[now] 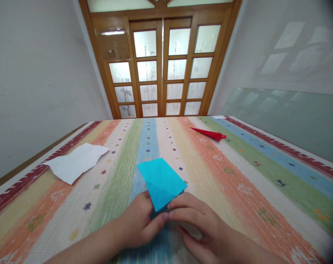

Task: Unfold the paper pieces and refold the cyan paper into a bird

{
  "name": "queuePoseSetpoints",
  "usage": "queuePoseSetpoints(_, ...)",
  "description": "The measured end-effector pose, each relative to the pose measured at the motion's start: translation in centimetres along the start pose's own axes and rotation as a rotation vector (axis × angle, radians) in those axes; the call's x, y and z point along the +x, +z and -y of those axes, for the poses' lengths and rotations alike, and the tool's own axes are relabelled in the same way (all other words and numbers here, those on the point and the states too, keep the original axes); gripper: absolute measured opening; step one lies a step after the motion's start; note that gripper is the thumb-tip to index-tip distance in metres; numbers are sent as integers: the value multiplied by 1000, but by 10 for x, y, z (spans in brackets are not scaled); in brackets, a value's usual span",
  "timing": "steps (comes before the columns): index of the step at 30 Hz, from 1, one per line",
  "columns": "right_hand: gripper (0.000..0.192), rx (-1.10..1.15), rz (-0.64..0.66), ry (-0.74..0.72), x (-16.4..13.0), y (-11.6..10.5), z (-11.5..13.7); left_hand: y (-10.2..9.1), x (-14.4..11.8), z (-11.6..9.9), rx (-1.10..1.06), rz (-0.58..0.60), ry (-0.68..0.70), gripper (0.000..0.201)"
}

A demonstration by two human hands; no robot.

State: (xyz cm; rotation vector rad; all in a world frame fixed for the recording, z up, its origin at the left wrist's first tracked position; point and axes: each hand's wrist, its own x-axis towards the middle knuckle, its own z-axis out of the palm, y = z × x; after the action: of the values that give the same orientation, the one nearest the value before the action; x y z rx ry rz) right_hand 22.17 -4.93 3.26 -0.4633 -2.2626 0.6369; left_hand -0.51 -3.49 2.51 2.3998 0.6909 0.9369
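Note:
A bright blue sheet of folding paper (165, 183), with faint creases across it, is held tilted above the table close in front of me. My left hand (139, 222) grips its near left side; the thumb lies at the lower corner and the other fingers are partly hidden behind the paper. At the near right edge, the bent fingers of my right hand (202, 222) hold the paper, their tips close to my left thumb. The right thumb sits lower, a little apart from the fingers. What lies beneath the sheet between the hands is hidden.
A creased white paper sheet (77, 161) lies on the left of the striped tablecloth (122, 168). Farther off on the right is a folded red paper piece (210, 134) with a long point. A wooden door (162, 66) with glass panes stands beyond the table.

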Motion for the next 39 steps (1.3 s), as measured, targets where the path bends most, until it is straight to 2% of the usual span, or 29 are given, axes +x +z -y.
queuePoseSetpoints(5,53,45,-45,35,-2,2,0,3,-3,5,-80,-45,-135,20)
queuePoseSetpoints(7,50,40,-92,57,-5,5,-2,3,-5,8,-117,-128,-187,21)
queuePoseSetpoints(10,39,90,-269,116,-8,6,-9,3,-9,15,-158,-341,-320,23)
queuePoseSetpoints(12,27,156,-451,240,-7,6,-16,0,-9,20,-232,-429,-425,28)
queuePoseSetpoints(14,22,236,-641,399,-5,3,-24,-2,-7,25,-358,-430,-508,35)
queuePoseSetpoints(16,26,366,-767,520,-1,0,-32,-4,-5,31,-484,-393,-577,40)
queuePoseSetpoints(19,38,692,-831,669,5,-3,-42,-4,-3,40,-654,-321,-698,49)
queuePoseSetpoints(22,50,998,-792,838,10,-3,-44,-2,-4,46,-774,-233,-804,56)
queuePoseSetpoints(25,58,1108,-653,968,12,-2,-42,-3,-4,48,-840,-94,-830,56)
queuePoseSetpoints(29,62,1005,-560,941,9,1,-42,-5,-4,45,-868,7,-811,53)
queuePoseSetpoints(32,73,864,-519,931,5,1,-45,-7,-4,41,-908,73,-793,53)
queuePoseSetpoints(35,75,917,-432,935,5,-1,-43,-7,-4,40,-956,125,-764,54)
queuePoseSetpoints(39,61,975,-259,908,6,-1,-41,-4,-4,48,-881,41,-809,55)
